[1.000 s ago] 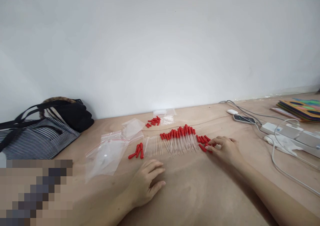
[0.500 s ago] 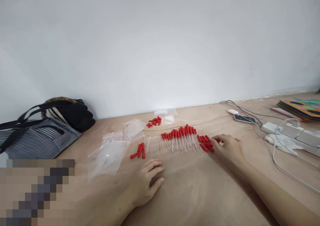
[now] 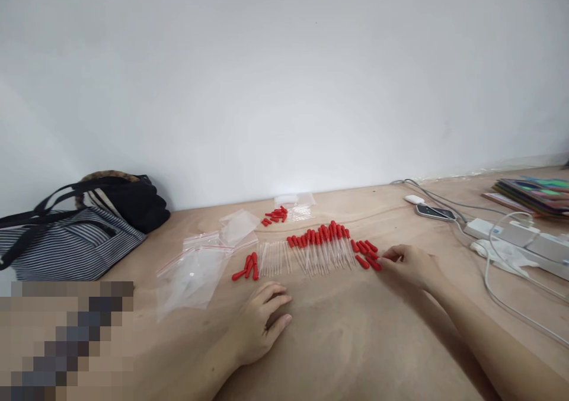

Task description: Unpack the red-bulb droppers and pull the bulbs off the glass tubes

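My left hand (image 3: 264, 324) rests on the tabletop with its fingers spread and nothing in it. In front of it lies a row of clear glass dropper tubes (image 3: 274, 259). Beside them is a fan of droppers (image 3: 324, 244) with red rubber bulbs fitted on their ends. My right hand (image 3: 409, 265) is at the right-hand heap of loose red bulbs (image 3: 362, 262). Its thumb and index finger pinch the end of a red dropper bulb (image 3: 374, 265), partly covered by the fingertips. Several loose red bulbs (image 3: 249, 265) lie left of the bare tubes.
Clear zip bags (image 3: 195, 276) lie at the left, near a striped bag (image 3: 66, 241). Further back are more red bulbs (image 3: 275, 215) and a small plastic packet (image 3: 302, 202). A power strip (image 3: 515, 232), cables, a dark device (image 3: 435, 212) and colourful boards (image 3: 528, 193) occupy the right.
My right hand has shifted slightly down and right, and the bulbs by it now lie more spread out. My left hand stays put. A blurred skin-toned shape has appeared over the colourful boards.
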The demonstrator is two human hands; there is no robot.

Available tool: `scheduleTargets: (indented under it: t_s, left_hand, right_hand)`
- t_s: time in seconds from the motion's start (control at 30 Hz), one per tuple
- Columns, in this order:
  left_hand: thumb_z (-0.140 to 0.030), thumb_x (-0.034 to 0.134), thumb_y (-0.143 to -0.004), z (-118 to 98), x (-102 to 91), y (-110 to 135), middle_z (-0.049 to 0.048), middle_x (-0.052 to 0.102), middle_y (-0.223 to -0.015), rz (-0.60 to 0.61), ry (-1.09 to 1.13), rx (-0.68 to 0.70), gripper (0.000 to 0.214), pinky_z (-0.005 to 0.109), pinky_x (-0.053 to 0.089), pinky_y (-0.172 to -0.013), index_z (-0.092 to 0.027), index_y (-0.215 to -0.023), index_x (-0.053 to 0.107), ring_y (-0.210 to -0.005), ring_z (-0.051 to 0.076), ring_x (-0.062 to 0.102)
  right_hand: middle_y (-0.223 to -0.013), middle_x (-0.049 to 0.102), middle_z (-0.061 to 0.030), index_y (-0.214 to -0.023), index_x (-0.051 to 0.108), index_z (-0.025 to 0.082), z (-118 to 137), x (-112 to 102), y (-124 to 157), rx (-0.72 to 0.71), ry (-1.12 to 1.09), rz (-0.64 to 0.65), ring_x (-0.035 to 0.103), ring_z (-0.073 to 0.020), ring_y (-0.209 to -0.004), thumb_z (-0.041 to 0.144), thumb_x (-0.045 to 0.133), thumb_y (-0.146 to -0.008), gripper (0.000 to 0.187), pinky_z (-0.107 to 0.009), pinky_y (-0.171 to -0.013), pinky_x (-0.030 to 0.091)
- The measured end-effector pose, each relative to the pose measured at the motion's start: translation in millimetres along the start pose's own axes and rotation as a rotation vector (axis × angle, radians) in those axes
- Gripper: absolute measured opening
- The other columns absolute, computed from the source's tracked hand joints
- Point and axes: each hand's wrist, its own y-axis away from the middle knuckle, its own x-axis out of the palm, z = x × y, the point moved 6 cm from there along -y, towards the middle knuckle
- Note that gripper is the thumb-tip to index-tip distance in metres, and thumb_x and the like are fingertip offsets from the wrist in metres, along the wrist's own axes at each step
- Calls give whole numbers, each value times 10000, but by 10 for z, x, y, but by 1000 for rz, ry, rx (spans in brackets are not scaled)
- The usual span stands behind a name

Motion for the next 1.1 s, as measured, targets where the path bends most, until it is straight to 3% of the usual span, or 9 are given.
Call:
scheduleTargets:
  t_s: [0.13, 0.23, 0.33, 0.43, 0.57, 0.67, 0.73, 0.93, 1.1]
  left_hand:
    - [-248, 502, -782, -1, 4, -11, 77, 582, -1048, 10, 3, 0, 246, 378, 443, -878, -217, -1002, 607, -1007, 215, 518]
    - [-246, 499, -782, -11, 2, -24, 80, 587, -1049, 16, -3, 4, 250, 374, 445, -883, -211, -1004, 609, -1017, 215, 520]
    - [-260, 506, -779, -7, -2, -22, 70, 590, -1086, 26, -4, -8, 266, 383, 435, -904, -231, -1023, 607, -1056, 222, 510]
    - [-279, 505, -781, 26, 17, 1, 55, 570, -1154, 53, -4, -38, 303, 390, 423, -921, -256, -1072, 584, -1084, 223, 499]
    - [-260, 491, -780, 53, 25, -35, 62, 609, -1054, -20, -29, -40, 253, 366, 449, -862, -230, -1001, 610, -977, 208, 548]
    - [-249, 482, -779, 71, -7, -223, 60, 619, -851, -137, -142, -127, 165, 378, 440, -784, -198, -834, 629, -833, 209, 559]
    - [-271, 501, -772, 87, -16, -432, 53, 604, -820, -170, -233, -239, 140, 393, 405, -787, -192, -769, 617, -841, 225, 541]
    - [-285, 521, -748, 125, 115, -1085, 73, 601, -911, -95, -305, -448, 142, 354, 361, -810, -183, -781, 614, -940, 234, 513]
    - [-293, 543, -694, 192, 220, -1298, 134, 624, -918, -53, -354, -535, 177, 386, 356, -807, -152, -723, 645, -967, 293, 515]
  right_hand:
    - [-617, 650, -6, -653, 669, 273, -47, -19, -11, 33, -48, -19, 585, -197, -589, 530, 523, -639, 296, -285, -543, 304]
    - [-642, 653, -9, -701, 670, 265, 24, -68, -8, 25, -105, -123, 580, -181, -602, 516, 481, -686, 315, -289, -567, 321]
    - [-711, 656, -9, -744, 661, 258, 311, -65, 15, -146, -116, -231, 576, -169, -678, 434, 463, -735, 265, -297, -640, 323]
    - [-740, 652, -6, -737, 651, 259, 704, 67, 53, -400, -18, -244, 560, -167, -748, 344, 473, -755, 198, -322, -717, 276]
    - [-671, 635, 7, -675, 638, 247, 947, 238, 52, -488, 45, -249, 532, -143, -705, 280, 481, -762, 183, -319, -712, 225]
    - [-675, 638, 6, -677, 637, 245, 947, 261, 61, -470, 59, -300, 523, -147, -713, 275, 479, -763, 182, -326, -725, 208]
    - [-676, 640, 3, -683, 639, 244, 918, 253, 90, -465, 63, -321, 520, -152, -718, 277, 479, -765, 183, -335, -741, 200]
    - [-678, 643, 0, -681, 647, 241, 813, 192, 200, -479, 44, -340, 527, -157, -738, 292, 488, -771, 189, -341, -760, 196]
    - [-686, 650, 5, -674, 649, 241, 749, 115, 215, -439, 46, -379, 519, -152, -695, 301, 481, -779, 207, -345, -760, 199]
